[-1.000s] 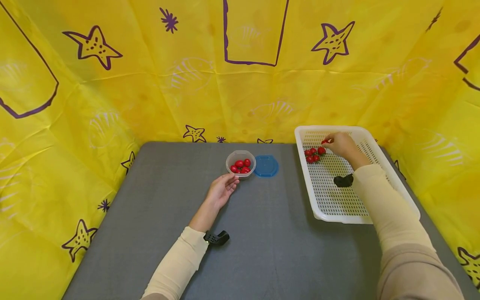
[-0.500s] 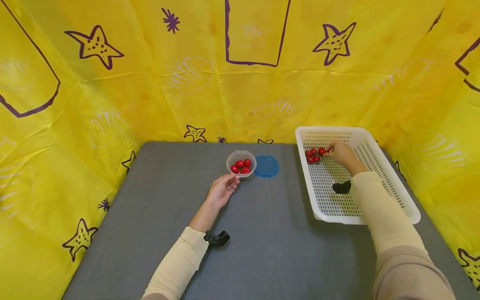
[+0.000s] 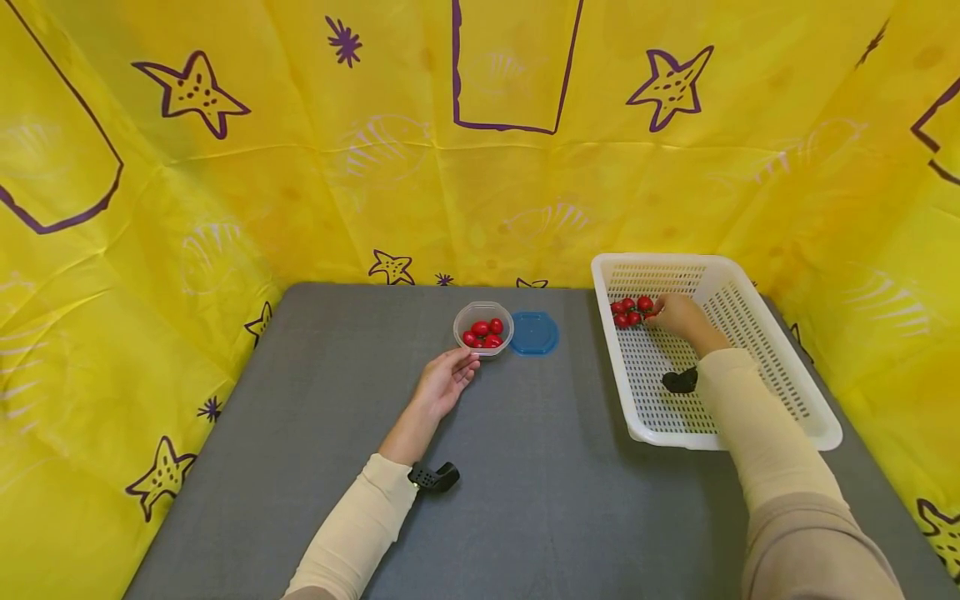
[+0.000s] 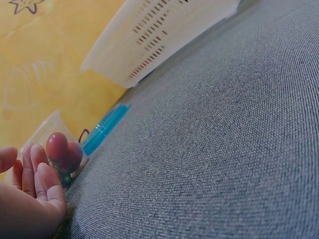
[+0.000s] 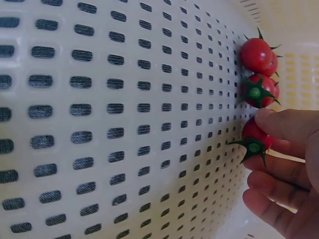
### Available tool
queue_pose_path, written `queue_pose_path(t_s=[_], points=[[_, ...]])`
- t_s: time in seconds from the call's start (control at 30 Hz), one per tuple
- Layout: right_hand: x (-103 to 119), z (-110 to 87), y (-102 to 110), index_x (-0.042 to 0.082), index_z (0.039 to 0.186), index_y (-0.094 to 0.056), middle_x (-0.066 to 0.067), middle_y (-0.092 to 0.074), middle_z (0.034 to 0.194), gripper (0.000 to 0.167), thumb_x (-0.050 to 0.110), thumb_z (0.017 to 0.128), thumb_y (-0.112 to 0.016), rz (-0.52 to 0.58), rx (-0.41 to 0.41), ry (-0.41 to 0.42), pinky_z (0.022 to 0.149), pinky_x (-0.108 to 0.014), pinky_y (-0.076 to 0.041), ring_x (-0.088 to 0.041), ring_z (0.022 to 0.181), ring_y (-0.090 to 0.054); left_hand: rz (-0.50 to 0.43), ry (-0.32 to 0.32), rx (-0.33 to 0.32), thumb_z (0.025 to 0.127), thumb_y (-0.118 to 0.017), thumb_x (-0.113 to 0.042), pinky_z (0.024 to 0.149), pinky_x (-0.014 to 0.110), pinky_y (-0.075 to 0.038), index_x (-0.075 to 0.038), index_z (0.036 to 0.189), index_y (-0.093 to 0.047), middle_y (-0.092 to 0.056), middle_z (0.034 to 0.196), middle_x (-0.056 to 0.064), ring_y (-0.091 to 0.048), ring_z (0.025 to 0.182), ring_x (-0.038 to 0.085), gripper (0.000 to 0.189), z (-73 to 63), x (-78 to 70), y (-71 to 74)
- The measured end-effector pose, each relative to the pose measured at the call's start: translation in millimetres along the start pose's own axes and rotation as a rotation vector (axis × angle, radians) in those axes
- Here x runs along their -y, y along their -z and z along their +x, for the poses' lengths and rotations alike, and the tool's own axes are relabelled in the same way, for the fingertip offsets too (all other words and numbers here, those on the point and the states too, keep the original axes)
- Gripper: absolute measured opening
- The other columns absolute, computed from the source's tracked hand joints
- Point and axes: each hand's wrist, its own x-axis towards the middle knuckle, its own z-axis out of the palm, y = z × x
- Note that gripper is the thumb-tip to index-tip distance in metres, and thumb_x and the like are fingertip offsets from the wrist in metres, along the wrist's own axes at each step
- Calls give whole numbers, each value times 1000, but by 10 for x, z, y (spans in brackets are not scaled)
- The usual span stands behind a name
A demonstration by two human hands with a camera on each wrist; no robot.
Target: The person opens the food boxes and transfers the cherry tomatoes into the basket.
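My left hand [image 3: 441,385] is at the near rim of a small clear plastic container [image 3: 463,318], thumb and fingertips holding its edge. Several red cherry tomatoes [image 3: 481,328] lie inside it; green stem parts show through the wall in the left wrist view. Over at the white basket [image 3: 660,421], my right hand [image 3: 681,318] reaches in and pinches a cherry tomato [image 5: 254,130] with a green calyx between thumb and fingers. Right beside that one, more cherry tomatoes [image 5: 256,55] sit clustered on the basket floor, in its far left corner.
A blue lid [image 3: 534,333] lies flat on the grey table [image 3: 525,483], just right of the container. The basket has raised, slotted walls. Yellow patterned cloth [image 3: 420,192] encloses the table at the back and sides. Black bands [image 3: 435,477] are worn on both wrists.
My right hand has come down and slightly nearer in the basket, beside the tomato cluster, with its tomato still in the fingers. The left hand and container have stayed put.
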Motion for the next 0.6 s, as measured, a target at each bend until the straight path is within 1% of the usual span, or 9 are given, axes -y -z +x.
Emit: queue_pose_path(t_s=[0.1,0.13,0.27,0.47,0.6], points=[[2,-3,-15,-9,93,-60,-24,-64,89,28,17,86,-68,-1,6,13,72,-45,-45,-34,79,-56,3,14,-16,92,-65,-17,70,20,-49,-11,88,-62,-69,75,-4,-64,70,7,8,10,0,-4],[3,-8,-17,-9,93,-60,-24,-64,88,28,17,86,-67,0,7,17,73,-45,-45,-34,79,-56,24,30,-58,94,-62,-15,71,20,-49,-12,88,-60,-68,74,-5,-64,70,6,8,-18,-23,-43],[5,-21,-6,-10,95,-61,-25,-65,91,29,17,87,-66,-2,14,18,74,-47,-46,-36,82,-57,-2,76,-91,98,-56,-11,70,20,-49,-11,87,-60,-69,73,-4,-64,68,8,11,-28,-52,-78],[23,-28,78,-10,105,-60,-30,-64,104,33,21,92,-61,-16,39,-5,80,-52,-47,-42,93,-59,-11,95,-101,97,-58,-11,70,20,-50,-11,87,-61,-69,73,-3,-64,68,8,11,-42,-76,-97],[71,-23,182,-12,109,-59,-34,-61,111,36,20,94,-58,-12,35,12,83,-56,-47,-46,97,-59,0,88,-106,97,-58,-12,70,20,-50,-12,86,-62,-69,74,-4,-64,69,8,12,-35,-71,-94]])
